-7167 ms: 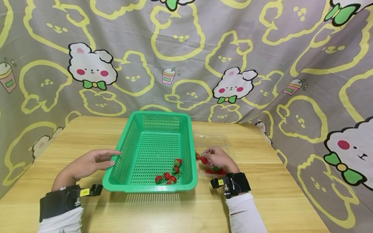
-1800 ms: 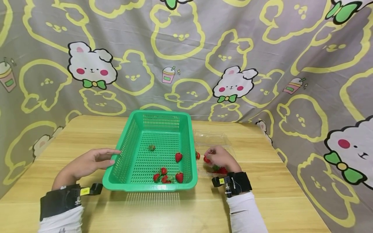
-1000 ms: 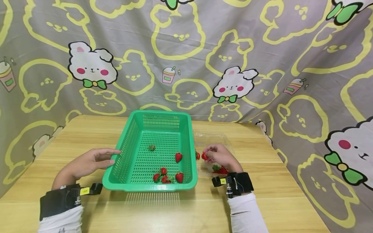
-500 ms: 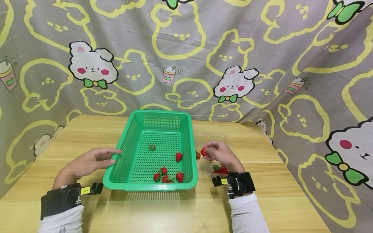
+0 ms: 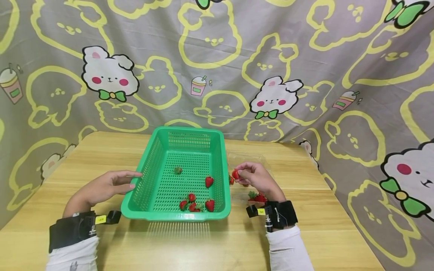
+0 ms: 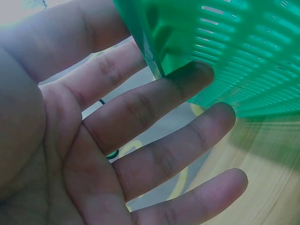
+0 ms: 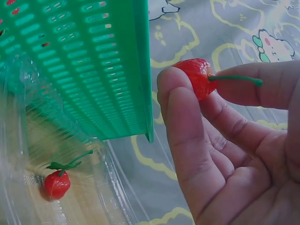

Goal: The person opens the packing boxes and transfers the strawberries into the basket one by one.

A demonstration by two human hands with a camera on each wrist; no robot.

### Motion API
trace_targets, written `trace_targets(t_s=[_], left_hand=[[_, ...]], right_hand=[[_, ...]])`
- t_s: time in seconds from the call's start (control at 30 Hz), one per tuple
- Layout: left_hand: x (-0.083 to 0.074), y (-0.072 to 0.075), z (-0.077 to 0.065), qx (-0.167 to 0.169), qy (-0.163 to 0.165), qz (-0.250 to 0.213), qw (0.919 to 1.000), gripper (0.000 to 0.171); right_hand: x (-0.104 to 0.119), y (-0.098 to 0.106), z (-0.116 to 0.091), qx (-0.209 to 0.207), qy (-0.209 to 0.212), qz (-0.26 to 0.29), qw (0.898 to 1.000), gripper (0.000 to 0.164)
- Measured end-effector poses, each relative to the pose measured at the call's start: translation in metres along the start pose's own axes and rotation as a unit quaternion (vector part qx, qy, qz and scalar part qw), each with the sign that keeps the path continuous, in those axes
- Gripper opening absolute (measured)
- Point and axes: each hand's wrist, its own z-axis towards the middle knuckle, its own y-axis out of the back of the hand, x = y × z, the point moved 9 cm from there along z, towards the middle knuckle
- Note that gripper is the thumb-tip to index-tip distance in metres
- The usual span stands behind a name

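Observation:
My right hand (image 5: 255, 177) pinches a red strawberry (image 7: 194, 77) by thumb and fingertips, above the clear plastic box (image 5: 242, 155); its thin green stem points toward the thumb side. My left hand (image 5: 101, 188) rests at the left rim of the green basket (image 5: 186, 216). Its fingers are fairly straight, with the tips touching the rim and the outer wall. Inside the basket lie several strawberries, one by the right wall (image 5: 209, 182) and a cluster near the front. Another strawberry (image 7: 57, 184) with green leaves sits in the plastic box.
More strawberries (image 5: 260, 198) lie at the near end of the plastic box, just below my right hand. The box stands close against the basket's right side. A patterned cloth (image 5: 217, 75) hangs behind the wooden table (image 5: 305, 210) and along both sides.
Over the last second, my right hand has raised the strawberry from the box toward the basket's right rim. Compared with the oldest frame, the basket holds more strawberries, differently spread. My left hand stays at the rim.

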Motion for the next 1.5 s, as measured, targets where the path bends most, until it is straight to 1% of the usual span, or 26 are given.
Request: trace_targets(t_s=[0.2,0.3,0.5,0.63,0.73,0.83,0.93,1.1,1.2,1.4,1.5], left_hand=[[-0.002,0.000,0.002,0.008,-0.014,-0.012,0.9998,0.045],[-0.003,0.000,0.003,0.009,-0.017,-0.013,0.9997,0.045],[-0.002,-0.002,0.001,0.008,-0.005,-0.003,1.0000,0.046],[-0.002,-0.002,0.000,0.009,-0.009,0.003,0.9999,0.045],[-0.003,-0.002,0.000,0.011,-0.020,-0.002,0.9997,0.044],[-0.004,-0.001,0.000,0.012,-0.022,-0.010,0.9996,0.044],[-0.003,-0.001,0.000,0.011,-0.018,-0.008,0.9997,0.044],[-0.002,-0.002,-0.001,0.010,-0.010,0.008,0.9999,0.044],[-0.001,-0.001,0.000,0.001,-0.006,0.021,0.9998,0.044],[-0.001,0.000,0.003,0.003,-0.006,0.013,0.9999,0.045],[0.000,-0.001,-0.002,-0.001,0.000,0.018,0.9998,0.045]], right_hand=[[0.006,0.000,-0.001,0.006,0.017,0.004,1.000,0.023],[0.008,-0.001,-0.001,0.002,0.021,0.001,1.000,0.023],[0.009,-0.007,-0.004,-0.002,0.012,-0.005,1.000,0.021],[0.010,-0.016,-0.005,0.013,0.016,0.007,1.000,0.022],[0.016,-0.021,-0.006,0.028,0.030,0.010,0.999,0.022],[0.020,-0.027,-0.006,0.038,0.038,0.006,0.999,0.021],[0.022,-0.031,-0.007,0.041,0.044,-0.001,0.998,0.020],[0.022,-0.038,-0.008,0.051,0.045,-0.009,0.998,0.020],[0.021,-0.039,-0.007,0.049,0.046,-0.016,0.998,0.021],[0.021,-0.037,-0.005,0.045,0.040,-0.029,0.998,0.023],[0.020,-0.040,-0.006,0.047,0.040,-0.029,0.998,0.023]])
